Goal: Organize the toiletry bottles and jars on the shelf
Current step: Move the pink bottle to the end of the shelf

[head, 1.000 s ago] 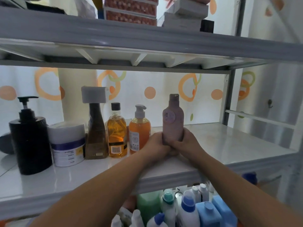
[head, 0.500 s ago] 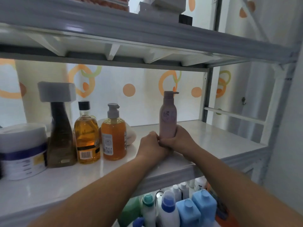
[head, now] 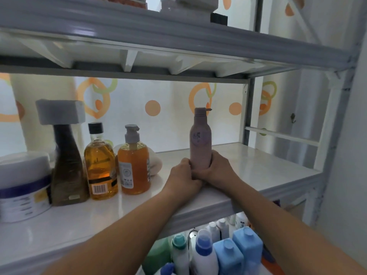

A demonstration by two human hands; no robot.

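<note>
A tall pink bottle (head: pixel 200 139) stands upright on the white shelf (head: pixel 268 171), right of the other bottles. My left hand (head: pixel 183 175) and my right hand (head: pixel 216 168) both wrap its lower part, fingers touching in front. To its left stand an orange pump soap bottle (head: pixel 134 163), a clear bottle of amber liquid with a black cap (head: pixel 100 165), a dark brown bottle (head: pixel 68 165) with a white block-shaped top, and a white jar with a purple band (head: pixel 23 185).
A white rounded object (head: pixel 156 165) lies behind the pump bottle. Another shelf (head: pixel 178 40) hangs close overhead. Below, several blue, white and green bottles (head: pixel 218 253) crowd the lower level. The shelf's right half is bare, ending at a frame post (head: pixel 325 147).
The view has swung right, so the black pump bottle at far left has dropped out of sight. The pink bottle has turned; its spout now points right. Both hands stay on it.
</note>
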